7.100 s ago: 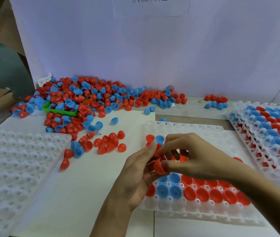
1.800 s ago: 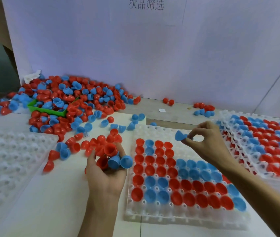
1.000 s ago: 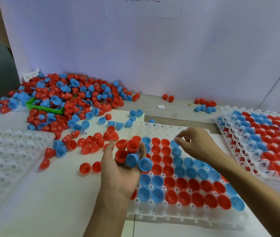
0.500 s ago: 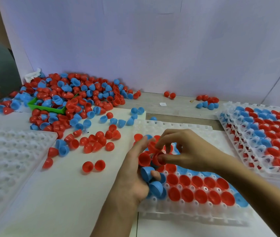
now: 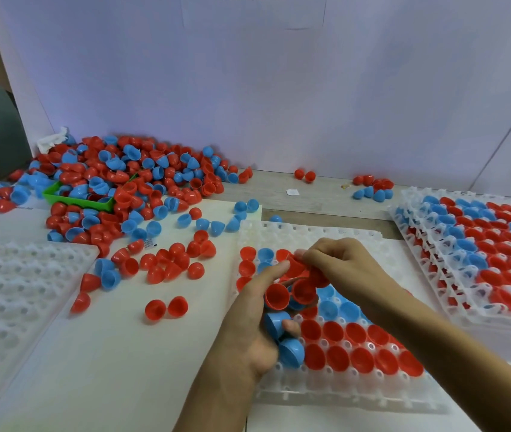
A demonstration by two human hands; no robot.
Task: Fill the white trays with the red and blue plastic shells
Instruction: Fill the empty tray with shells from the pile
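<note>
Right hand (image 5: 338,263) had returned from tray's far edge to left hand (image 5: 248,325), pinching red shell (image 5: 297,265); left cupped red and blue shells (image 5: 279,310) above half-filled white tray (image 5: 341,391)

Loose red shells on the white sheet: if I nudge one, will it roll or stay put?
The loose red shells lie dome-up, so a nudge would probably slide them. They look thin, hollow and light; the left hand holds several.

Red and blue shells (image 5: 350,338) sit mouth-up, filling the near rows of the white tray (image 5: 310,233).
</note>
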